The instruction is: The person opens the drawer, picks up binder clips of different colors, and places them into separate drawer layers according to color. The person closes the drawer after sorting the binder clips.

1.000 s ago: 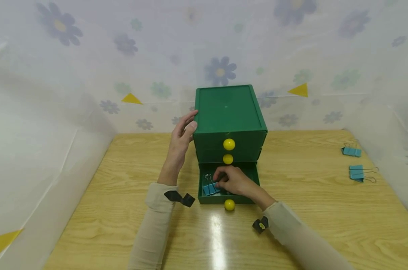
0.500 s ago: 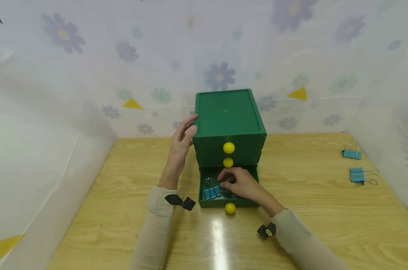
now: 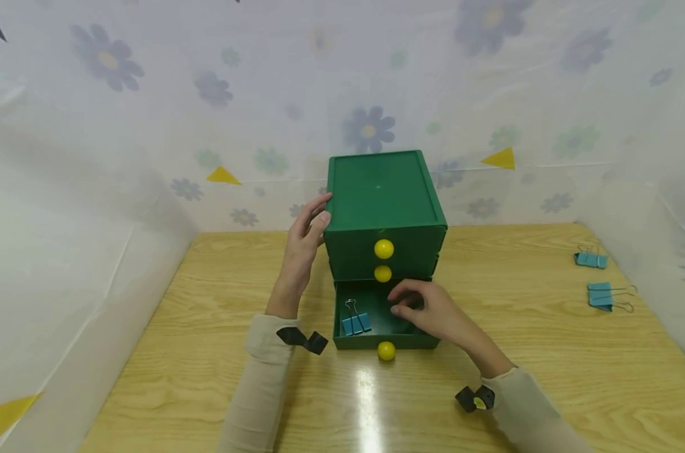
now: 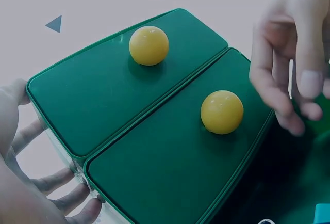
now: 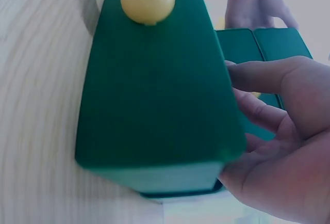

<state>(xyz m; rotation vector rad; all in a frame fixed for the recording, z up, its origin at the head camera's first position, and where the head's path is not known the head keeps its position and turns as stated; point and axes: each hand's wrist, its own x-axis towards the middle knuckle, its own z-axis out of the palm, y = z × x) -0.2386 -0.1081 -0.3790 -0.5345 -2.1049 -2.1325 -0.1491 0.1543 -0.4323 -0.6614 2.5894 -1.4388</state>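
Note:
A green drawer cabinet with yellow ball knobs stands on the table, its bottom drawer pulled out. Inside that drawer, at the left, lies a blue binder clip with its wire handles pointing back. My left hand rests against the cabinet's left side, its fingers extended along the wall. Over the right part of the drawer hovers my right hand, apart from the clip. Its fingers are loosely bent, and nothing shows between them.
Two more blue binder clips, one farther back and one nearer, lie at the table's right side. A flower-patterned white curtain encloses the back and sides of the wooden table.
My right hand has moved right, away from the binder clip in the drawer, which now lies uncovered. The left hand keeps its place on the cabinet. The head view has tilted slightly.

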